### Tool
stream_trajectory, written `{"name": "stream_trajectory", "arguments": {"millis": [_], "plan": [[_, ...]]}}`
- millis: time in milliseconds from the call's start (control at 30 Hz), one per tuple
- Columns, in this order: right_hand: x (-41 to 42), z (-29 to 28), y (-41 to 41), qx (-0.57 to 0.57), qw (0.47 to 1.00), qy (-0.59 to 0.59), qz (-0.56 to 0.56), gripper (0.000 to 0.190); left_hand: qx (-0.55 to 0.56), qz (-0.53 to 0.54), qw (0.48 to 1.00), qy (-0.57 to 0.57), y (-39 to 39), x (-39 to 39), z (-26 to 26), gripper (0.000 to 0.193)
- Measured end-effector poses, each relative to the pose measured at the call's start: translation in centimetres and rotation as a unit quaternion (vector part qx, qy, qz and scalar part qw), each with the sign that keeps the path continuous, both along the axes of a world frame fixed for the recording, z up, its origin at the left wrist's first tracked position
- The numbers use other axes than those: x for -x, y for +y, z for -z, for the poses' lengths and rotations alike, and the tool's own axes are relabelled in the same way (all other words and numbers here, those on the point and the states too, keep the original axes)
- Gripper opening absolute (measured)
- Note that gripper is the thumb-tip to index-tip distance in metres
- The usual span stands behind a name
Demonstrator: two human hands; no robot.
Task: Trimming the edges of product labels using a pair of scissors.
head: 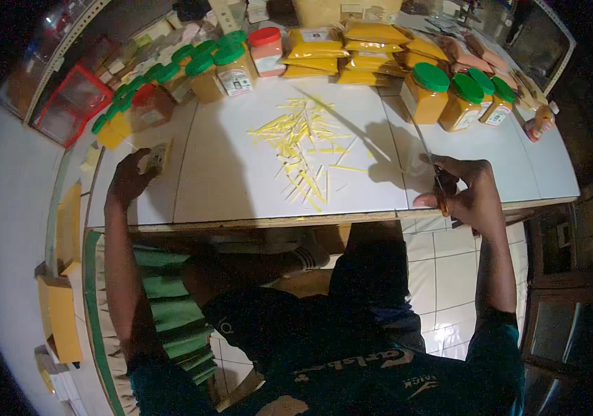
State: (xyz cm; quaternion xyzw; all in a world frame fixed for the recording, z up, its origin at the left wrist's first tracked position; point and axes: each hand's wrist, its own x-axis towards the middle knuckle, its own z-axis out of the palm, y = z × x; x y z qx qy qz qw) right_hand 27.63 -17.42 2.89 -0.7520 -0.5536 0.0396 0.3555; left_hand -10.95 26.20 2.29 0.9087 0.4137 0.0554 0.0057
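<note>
My left hand [129, 179], at the left of the white tiled tabletop, has its fingers at a small stack of printed labels or cards [157, 158]; whether it grips them I cannot tell. On the right, my right hand [460, 190] holds scissors [441, 193] near the table's front edge, the thin blades pointing away from me. Between the hands lies a loose pile of narrow yellow and white paper-like strips [301, 135]. The shadow of the right hand and scissors falls just right of the strips.
Green-lidded jars [200, 78] and red-lidded jars [266, 52] line the back left. Stacked yellow powder packets [371, 52] stand at the back middle, with more green-lidded jars [426, 93] to their right. A red-framed container [75, 104] is far left, a small bottle [539, 124] far right.
</note>
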Motion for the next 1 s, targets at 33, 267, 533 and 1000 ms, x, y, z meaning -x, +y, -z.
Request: {"name": "stream_trajectory", "arguments": {"millis": [33,267,533,1000], "plan": [[0.0,-0.4,0.1,0.005,1.000,-0.025,-0.008,0.049,-0.052,0.028,0.998,-0.026,-1.2,-0.4,0.2,0.052],[-2.6,-1.2,-0.8,0.135,0.986,-0.090,0.045,0.043,0.007,0.530,0.842,-0.100,-19.9,-12.2,1.8,0.048],[-3.8,-0.3,-3.5,0.185,0.978,-0.040,0.092,0.044,0.021,0.585,0.810,-0.029,-19.0,-21.5,3.3,0.045],[-4.5,0.4,-3.0,0.122,0.990,-0.044,0.052,0.043,0.039,0.649,0.756,-0.074,-24.0,-28.1,3.6,0.052]]}}
